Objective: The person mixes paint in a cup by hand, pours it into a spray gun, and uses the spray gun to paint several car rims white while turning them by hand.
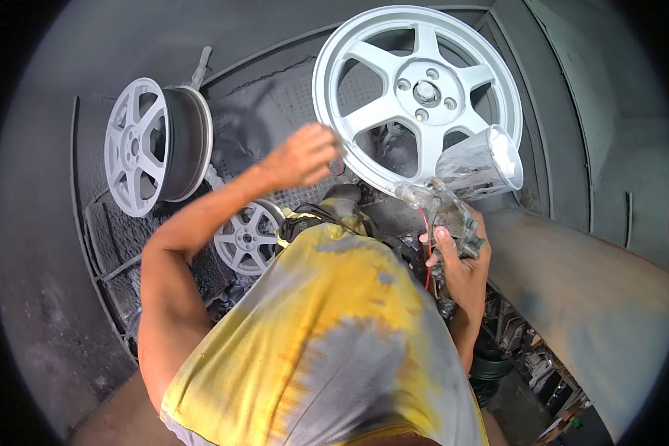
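Note:
A white-coated spoked car wheel (pixel 364 53) stands in front of me at the upper middle. Close by its lower left edge is my left hand (pixel 309 154), slightly blurred, with its fingers curled closed. Whether the fingers grip the rim or something small, I cannot make out. My right hand (pixel 464 271) is wrapped round the grip of a paint-smeared spray gun (pixel 453 223). The gun's white-coated cup (pixel 472 167) tilts to the upper right and covers the wheel's lower right part. A thin red hose or cord hangs beside the gun.
A second white wheel (pixel 135 149) hangs at the left beside a wrapped support (pixel 201 67). Lower down, a third spoked wheel (pixel 247 239) sits near my legs. On the right are a paint-dusted panel (pixel 572 290) and a cluttered shelf (pixel 535 357). Grey walls surround the area.

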{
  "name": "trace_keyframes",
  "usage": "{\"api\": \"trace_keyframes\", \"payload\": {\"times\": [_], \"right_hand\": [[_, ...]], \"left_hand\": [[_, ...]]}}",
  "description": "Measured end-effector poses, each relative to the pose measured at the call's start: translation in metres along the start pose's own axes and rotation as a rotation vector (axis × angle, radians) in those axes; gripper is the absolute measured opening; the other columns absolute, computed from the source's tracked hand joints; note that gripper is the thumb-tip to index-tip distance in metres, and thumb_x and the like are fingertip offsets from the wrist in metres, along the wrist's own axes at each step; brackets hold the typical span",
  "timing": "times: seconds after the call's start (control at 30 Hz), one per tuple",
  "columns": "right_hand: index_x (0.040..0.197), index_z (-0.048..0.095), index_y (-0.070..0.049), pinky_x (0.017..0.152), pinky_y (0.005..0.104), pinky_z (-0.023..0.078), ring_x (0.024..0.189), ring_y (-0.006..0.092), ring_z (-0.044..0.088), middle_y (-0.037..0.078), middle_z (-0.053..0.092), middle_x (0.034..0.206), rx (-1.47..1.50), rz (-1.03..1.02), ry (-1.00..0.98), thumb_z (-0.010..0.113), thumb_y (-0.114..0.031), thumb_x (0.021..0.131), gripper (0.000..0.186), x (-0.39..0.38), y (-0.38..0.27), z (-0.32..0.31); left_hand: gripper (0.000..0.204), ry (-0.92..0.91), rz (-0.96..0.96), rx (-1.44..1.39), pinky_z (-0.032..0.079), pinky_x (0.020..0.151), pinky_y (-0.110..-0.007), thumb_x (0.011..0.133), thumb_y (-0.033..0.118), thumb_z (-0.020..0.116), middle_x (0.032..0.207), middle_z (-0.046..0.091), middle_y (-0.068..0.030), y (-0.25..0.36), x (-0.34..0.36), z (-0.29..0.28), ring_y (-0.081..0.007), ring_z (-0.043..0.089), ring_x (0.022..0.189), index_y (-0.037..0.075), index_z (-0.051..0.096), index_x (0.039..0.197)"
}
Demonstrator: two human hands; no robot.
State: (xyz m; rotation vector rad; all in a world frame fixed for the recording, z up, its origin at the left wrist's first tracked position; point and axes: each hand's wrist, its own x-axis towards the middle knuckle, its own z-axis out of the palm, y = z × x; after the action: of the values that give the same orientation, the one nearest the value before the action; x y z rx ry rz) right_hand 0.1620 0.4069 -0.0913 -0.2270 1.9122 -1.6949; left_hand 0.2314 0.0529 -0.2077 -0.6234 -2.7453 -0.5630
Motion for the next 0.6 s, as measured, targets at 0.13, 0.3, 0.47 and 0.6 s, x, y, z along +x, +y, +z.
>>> {"api": "trace_keyframes", "payload": {"times": [0.13, 0.3, 0.47, 0.6], "right_hand": [[0.140, 0.054, 0.005, 0.059, 0.0238, 0.053, 0.083, 0.0109, 0.067, 0.009, 0.072, 0.098, 0.013, 0.025, -0.027, 0.069, -0.009, 0.101, 0.045, 0.000, 0.006, 0.003], [0.140, 0.054, 0.005, 0.059, 0.0242, 0.053, 0.083, 0.0105, 0.067, 0.009, 0.072, 0.097, 0.025, 0.037, -0.057, 0.069, -0.009, 0.101, 0.044, -0.001, 0.009, 0.003], [0.140, 0.054, 0.005, 0.059, 0.0245, 0.053, 0.083, 0.0099, 0.067, 0.008, 0.072, 0.098, -0.002, 0.026, -0.065, 0.069, -0.010, 0.101, 0.044, -0.004, 0.008, 0.002], [0.140, 0.054, 0.005, 0.060, 0.0242, 0.052, 0.083, 0.0094, 0.066, 0.008, 0.072, 0.098, -0.047, 0.044, -0.038, 0.070, -0.012, 0.102, 0.044, -0.007, 0.005, 0.000]], "left_hand": [[0.034, -0.002, -0.012, 0.129, 0.046, 0.115, -0.050, 0.084, 0.016, 0.070, 0.118, 0.060, -0.0143, -0.052, 0.010, -0.032, -0.0356, 0.059, 0.119, 0.006, 0.063, 0.116], [0.042, -0.072, 0.050, 0.150, 0.043, 0.119, -0.051, 0.091, 0.035, 0.076, 0.119, 0.061, -0.0115, -0.050, 0.026, -0.035, -0.0347, 0.057, 0.125, 0.008, 0.066, 0.122], [0.049, -0.201, 0.119, 0.134, 0.049, 0.110, -0.044, 0.087, 0.044, 0.077, 0.115, 0.062, -0.0080, -0.060, 0.033, -0.036, -0.0306, 0.059, 0.119, 0.007, 0.070, 0.118], [0.049, -0.292, 0.055, 0.046, 0.054, 0.100, -0.043, 0.084, 0.042, 0.079, 0.112, 0.061, -0.0080, -0.044, 0.037, -0.030, -0.0303, 0.061, 0.110, 0.005, 0.073, 0.117]]}}
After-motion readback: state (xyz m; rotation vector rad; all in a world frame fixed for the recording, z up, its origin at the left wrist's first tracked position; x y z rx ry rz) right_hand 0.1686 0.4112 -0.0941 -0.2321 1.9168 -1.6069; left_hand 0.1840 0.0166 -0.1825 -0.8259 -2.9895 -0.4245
